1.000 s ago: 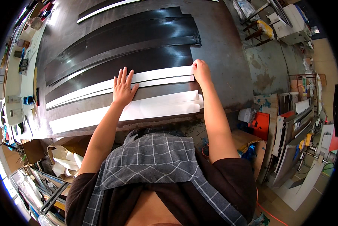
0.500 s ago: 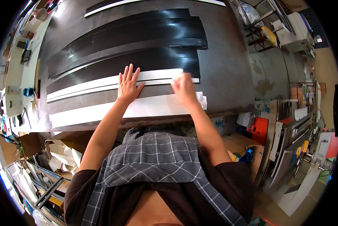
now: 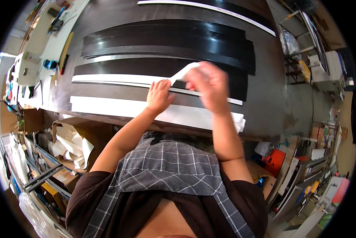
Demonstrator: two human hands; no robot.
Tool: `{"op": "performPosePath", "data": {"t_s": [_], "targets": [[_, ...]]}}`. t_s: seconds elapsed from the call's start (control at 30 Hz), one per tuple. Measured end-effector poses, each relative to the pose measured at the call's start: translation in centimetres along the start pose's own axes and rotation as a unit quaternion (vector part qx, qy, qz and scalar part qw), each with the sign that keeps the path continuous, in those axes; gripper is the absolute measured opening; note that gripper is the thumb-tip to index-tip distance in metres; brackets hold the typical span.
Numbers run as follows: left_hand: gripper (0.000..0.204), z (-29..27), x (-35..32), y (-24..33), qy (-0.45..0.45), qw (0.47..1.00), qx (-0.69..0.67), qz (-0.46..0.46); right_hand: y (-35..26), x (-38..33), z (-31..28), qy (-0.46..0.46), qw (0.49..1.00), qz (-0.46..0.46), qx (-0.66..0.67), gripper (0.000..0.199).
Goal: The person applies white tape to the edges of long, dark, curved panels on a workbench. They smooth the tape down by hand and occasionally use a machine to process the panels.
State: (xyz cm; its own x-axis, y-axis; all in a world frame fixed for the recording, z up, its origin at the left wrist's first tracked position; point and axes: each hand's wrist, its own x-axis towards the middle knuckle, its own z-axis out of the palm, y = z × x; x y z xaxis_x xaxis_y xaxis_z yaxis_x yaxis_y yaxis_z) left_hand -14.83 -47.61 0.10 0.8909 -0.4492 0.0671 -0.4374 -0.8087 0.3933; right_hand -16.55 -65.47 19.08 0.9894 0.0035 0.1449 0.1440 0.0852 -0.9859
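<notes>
Head view has the right hand, a bit motion-blurred, fingers curled around the end of a white strip, looks like a pinch, though the exact finger contact is too smeared to tell. That end angles up off the black panel, while the rest lies along the panel's near side. Left hand isn't gripping anything: fingers stretched out, tips down right where the strip bends up. Narrow white band runs along below, and white sheets lie nearer the table edge.
</notes>
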Motion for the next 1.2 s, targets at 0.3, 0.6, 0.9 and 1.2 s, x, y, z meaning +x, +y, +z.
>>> {"op": "performPosePath", "data": {"t_s": [0.3, 0.6, 0.9, 1.2], "targets": [[0.041, -8.7, -3.7, -22.1, 0.128, 0.959, 0.112, -0.228, -9.5, 1.8, -2.2, 0.037, 0.897, -0.264, 0.353, 0.011], [0.022, -14.4, -5.2, -38.7, 0.166, 0.928, 0.169, -0.288, -8.4, -0.8, -6.8, 0.117, 0.84, -0.273, 0.455, 0.006], [0.026, -18.4, -7.2, -46.3, 0.279, 0.886, -0.043, -0.368, 7.1, -11.1, -15.6, 0.313, 0.932, 0.165, 0.077, 0.012], [0.061, -15.8, -16.1, -39.7, 0.179, 0.862, 0.274, -0.387, 14.7, -14.0, -20.3, 0.221, 0.724, 0.338, -0.559, 0.052]]}}
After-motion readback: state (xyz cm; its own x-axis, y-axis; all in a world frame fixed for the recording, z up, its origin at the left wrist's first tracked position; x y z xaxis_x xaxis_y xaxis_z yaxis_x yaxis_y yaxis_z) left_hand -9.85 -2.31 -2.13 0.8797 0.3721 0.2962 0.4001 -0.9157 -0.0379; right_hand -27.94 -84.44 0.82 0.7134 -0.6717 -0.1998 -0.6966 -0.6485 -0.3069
